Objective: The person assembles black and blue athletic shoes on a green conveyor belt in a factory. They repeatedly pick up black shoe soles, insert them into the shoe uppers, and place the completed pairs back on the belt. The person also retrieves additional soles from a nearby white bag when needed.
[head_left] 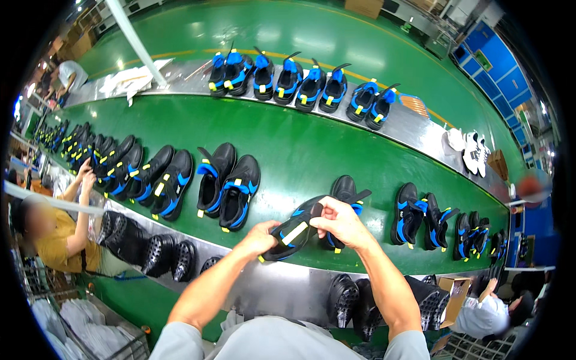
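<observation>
Eight black shoes with blue linings and yellow heel tabs (311, 90) stand along the far steel ledge (414, 129); down on the long, glossy green belt (300, 150), it's two open black-and-blue shoes (240, 193) left of centre, two matching shoes (407, 213) to the right, and one black shoe with a raised strap (345, 187) partly covered by the right hand (341, 223). Beyond those, the rows at both ends pack too tightly to count. Two bare hands, one item between them: a smooth black low-cut shoe (293, 224), bright blue panels on its side, a pale yellow strip (295, 234) standing out across it, a small yellow tab at the heel. It's up at the belt's near edge, right in front of the body, and tilted; whether it touches the belt, can't tell. Heel near left, toe far right, so the long axis cuts diagonally. Left hand (258, 240) grasps the heel end; right hand, thumb against fingers, pinches a dark part toward the front.
</observation>
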The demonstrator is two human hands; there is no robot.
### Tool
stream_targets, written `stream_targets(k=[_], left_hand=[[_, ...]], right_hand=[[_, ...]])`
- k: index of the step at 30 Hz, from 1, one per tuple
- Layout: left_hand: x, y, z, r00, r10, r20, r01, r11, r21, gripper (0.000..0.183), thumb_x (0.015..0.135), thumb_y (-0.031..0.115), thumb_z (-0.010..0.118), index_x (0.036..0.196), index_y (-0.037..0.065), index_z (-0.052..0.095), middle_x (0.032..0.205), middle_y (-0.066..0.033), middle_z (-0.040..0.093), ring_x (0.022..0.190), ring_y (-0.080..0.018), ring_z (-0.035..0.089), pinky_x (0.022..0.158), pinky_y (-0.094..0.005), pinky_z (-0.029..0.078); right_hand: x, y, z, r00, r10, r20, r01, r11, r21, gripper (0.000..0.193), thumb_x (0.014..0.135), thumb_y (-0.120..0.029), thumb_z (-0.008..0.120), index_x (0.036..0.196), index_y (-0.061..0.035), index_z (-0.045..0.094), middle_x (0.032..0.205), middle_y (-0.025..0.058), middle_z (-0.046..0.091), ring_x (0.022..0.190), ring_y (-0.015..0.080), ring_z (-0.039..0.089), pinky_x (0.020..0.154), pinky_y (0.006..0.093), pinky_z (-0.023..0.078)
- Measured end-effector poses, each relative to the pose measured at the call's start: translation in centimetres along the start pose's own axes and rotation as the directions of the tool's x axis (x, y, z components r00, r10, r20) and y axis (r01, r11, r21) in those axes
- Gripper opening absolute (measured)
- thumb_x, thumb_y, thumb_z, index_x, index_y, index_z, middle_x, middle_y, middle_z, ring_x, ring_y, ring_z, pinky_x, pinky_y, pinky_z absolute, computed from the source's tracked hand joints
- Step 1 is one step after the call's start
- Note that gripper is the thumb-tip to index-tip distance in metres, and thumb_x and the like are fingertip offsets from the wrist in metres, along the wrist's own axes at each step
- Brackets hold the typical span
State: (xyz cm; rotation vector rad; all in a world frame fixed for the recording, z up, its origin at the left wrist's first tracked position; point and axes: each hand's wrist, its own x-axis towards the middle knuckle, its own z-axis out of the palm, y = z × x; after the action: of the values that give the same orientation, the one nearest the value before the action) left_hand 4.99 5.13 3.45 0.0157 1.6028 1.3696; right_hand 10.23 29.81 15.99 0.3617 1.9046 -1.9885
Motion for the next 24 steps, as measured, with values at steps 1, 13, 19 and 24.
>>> stream_targets(k=[1, 13, 19, 24], left_hand=[[-0.6, 0.5, -1.0, 0.998, 0.053, 0.03, -0.055, 0.994, 0.097, 0.059, 0.077, -0.007, 0.065, 0.136, -0.001, 0.06, 0.113, -0.0133, 0.073, 0.103, -0.0193, 0.069, 0.091, -0.0316, 0.054], [-6.9, 7.9, -3.3, 0.801, 0.507, 0.318, -0.532, 0.359, 0.767, 0.062, 0.069, -0.009, 0.066, 0.128, 0.01, 0.071, 0.121, -0.0123, 0.065, 0.111, -0.033, 0.058, 0.098, -0.0417, 0.049], [-6.7, 7.9, -3.2, 0.748, 0.518, 0.416, -0.58, 0.205, 0.788, 0.061, 0.069, -0.003, 0.069, 0.127, 0.015, 0.071, 0.123, -0.0088, 0.062, 0.111, -0.0305, 0.057, 0.098, -0.043, 0.047], [-7.7, 9.7, -3.1, 0.789, 0.418, 0.451, -0.546, 0.14, 0.826, 0.062, 0.068, 0.001, 0.073, 0.128, 0.016, 0.071, 0.124, -0.0076, 0.062, 0.115, -0.0286, 0.055, 0.098, -0.0428, 0.046]], right_hand=[[-0.4, -0.5, 0.3, 1.0, 0.016, 0.022, -0.015, 0.999, -0.032, 0.017, 0.092, -0.005, 0.074, 0.105, -0.002, 0.064, 0.087, 0.0038, 0.068, 0.072, 0.0096, 0.065, 0.065, 0.0255, 0.055], [-2.1, -3.7, 4.6, 0.963, 0.05, 0.264, 0.054, 0.927, -0.372, 0.021, 0.102, -0.017, 0.062, 0.096, 0.0022, 0.067, 0.079, 0.0068, 0.071, 0.076, 0.0127, 0.072, 0.07, 0.029, 0.058], [-1.6, -3.2, 5.5, 0.96, 0.105, 0.26, -0.01, 0.94, -0.342, 0.025, 0.101, -0.019, 0.066, 0.087, 0.0016, 0.065, 0.077, 0.0055, 0.07, 0.068, 0.0103, 0.069, 0.062, 0.027, 0.055], [-1.2, -2.4, 6.0, 0.954, 0.166, 0.251, -0.072, 0.935, -0.346, 0.025, 0.1, -0.02, 0.069, 0.084, -0.0019, 0.062, 0.078, 0.0044, 0.07, 0.065, 0.008, 0.064, 0.057, 0.0259, 0.051]])
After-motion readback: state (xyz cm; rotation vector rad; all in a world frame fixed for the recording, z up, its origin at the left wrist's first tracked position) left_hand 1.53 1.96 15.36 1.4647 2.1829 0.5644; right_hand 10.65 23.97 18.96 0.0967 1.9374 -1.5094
